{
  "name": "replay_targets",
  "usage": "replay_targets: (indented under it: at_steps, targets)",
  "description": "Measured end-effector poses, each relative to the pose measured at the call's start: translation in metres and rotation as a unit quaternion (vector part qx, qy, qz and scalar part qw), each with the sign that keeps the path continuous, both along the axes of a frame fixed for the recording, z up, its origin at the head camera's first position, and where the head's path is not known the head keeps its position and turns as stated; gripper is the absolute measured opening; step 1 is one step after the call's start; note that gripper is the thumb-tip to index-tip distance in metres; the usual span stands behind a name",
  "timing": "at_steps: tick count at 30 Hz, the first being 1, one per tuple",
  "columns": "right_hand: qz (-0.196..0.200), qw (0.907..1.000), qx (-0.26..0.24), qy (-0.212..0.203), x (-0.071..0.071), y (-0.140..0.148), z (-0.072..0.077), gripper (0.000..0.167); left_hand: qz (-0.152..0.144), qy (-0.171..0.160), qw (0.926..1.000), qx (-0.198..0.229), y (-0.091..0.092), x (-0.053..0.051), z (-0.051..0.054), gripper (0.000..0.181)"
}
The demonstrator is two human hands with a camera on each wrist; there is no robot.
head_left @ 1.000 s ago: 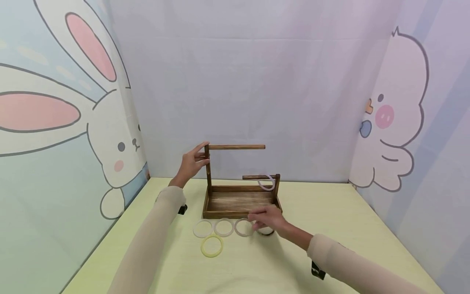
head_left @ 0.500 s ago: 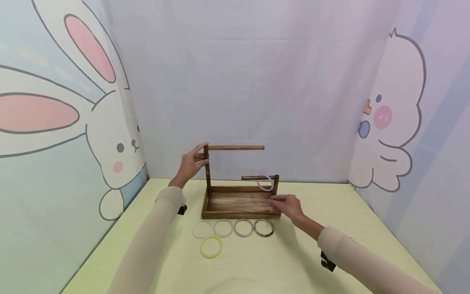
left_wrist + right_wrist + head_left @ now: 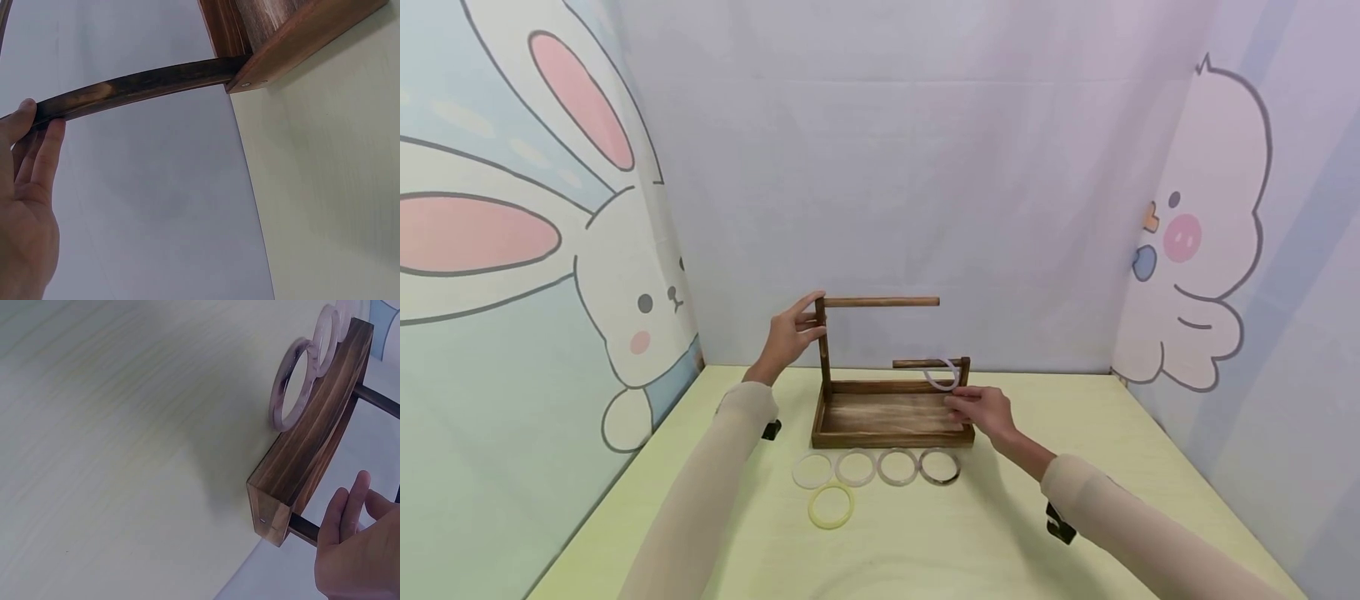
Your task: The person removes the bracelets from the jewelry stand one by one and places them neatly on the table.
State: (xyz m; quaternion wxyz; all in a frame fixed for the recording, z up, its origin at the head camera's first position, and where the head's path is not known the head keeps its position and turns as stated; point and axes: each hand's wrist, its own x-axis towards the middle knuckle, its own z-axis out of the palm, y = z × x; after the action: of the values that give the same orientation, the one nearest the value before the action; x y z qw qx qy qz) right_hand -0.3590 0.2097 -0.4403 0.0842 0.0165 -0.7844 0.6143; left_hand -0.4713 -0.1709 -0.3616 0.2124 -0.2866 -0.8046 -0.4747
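Note:
A brown wooden bangle rack (image 3: pixel 880 439) stands on the table, with a tray base, a tall left post and a short right post, each bearing a side bar. High on the left post (image 3: pixel 137 86), my left hand (image 3: pixel 786 337) pinches the wood between thumb and fingers. By the short right post is my right hand (image 3: pixel 988 408), its fingers fairly straight and reaching past the post. Whether they touch the wood is hidden. Just above those fingertips, a pale lilac bangle (image 3: pixel 942 388) hangs on the lower bar (image 3: pixel 910 363).
In front of the tray several pale bangles (image 3: pixel 856 485) lie in a row, ending at the right with a dark-patched bangle (image 3: pixel 940 483). A yellow bangle (image 3: pixel 831 527) lies nearer me. Grey cloth (image 3: pixel 880 208) walls off the back of the pale yellow table (image 3: pixel 1075 467).
My right hand has moved from above the row of bangles back and right to the short post, then slightly up along it. My left hand has kept its hold on the tall post.

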Motion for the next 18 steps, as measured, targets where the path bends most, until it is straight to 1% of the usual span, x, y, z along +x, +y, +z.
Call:
replay_targets:
  at_steps: [9,13,18]
  targets:
    - [-0.004,1.0000,-0.007,-0.003,-0.0019,-0.0058,-0.0020,0.034,-0.002,0.000,1.0000,0.003,-0.0006,-0.0009,-0.0011,0.075]
    - [-0.001,0.9999,-0.013,-0.001,-0.0019,-0.0066,-0.0014,0.036,-0.001,0.003,1.0000,0.002,-0.0007,-0.0015,-0.0013,0.074]
    - [-0.010,0.9998,-0.014,0.003,-0.0035,-0.0063,-0.0002,0.038,0.000,0.010,1.0000,-0.001,-0.0006,-0.0031,-0.0007,0.075]
